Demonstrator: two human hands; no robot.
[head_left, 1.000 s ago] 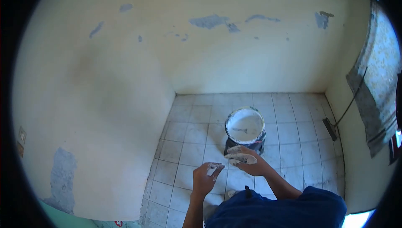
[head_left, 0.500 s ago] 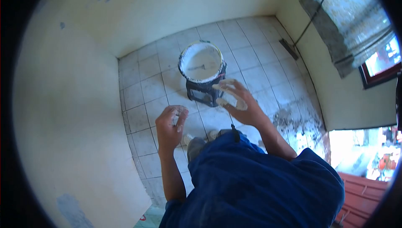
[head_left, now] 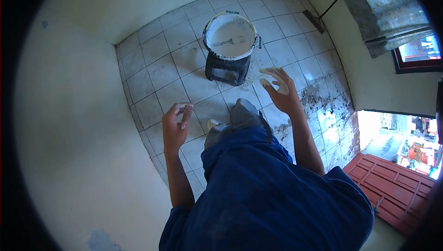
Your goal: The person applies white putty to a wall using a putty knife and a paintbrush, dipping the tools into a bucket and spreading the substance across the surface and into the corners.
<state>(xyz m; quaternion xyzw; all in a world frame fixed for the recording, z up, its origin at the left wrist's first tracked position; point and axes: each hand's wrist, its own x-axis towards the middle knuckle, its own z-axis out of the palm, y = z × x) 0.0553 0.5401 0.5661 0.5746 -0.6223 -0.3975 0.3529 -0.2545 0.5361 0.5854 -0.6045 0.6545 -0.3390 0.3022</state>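
My left hand [head_left: 175, 123] hangs in the air over the tiled floor, fingers loosely curled, with a gap between palm and thumb and nothing visible in it. White paste coats its fingertips. On the other side, my right hand [head_left: 282, 89] is raised with thumb and fingers apart, holding nothing, also smeared white. Ahead of both hands, a bucket [head_left: 253, 50] of white paste rests on a dark stool [head_left: 234, 76]. A small flat-bladed tool [head_left: 226, 42] lies in the paste. Neither hand touches the bucket.
Walls border the tiled floor [head_left: 170, 87] on the left and ahead. A long-handled floor squeegee or broom [head_left: 314, 21] leans below the curtain [head_left: 383, 11] at right. Dark dirt patches [head_left: 318, 96] mark the floor near the open doorway and red door [head_left: 387, 184].
The view has shifted, showing more of the doorway and red door. My legs now show, one knee forward. Both hands stay raised and empty, and appear farther from the bucket.
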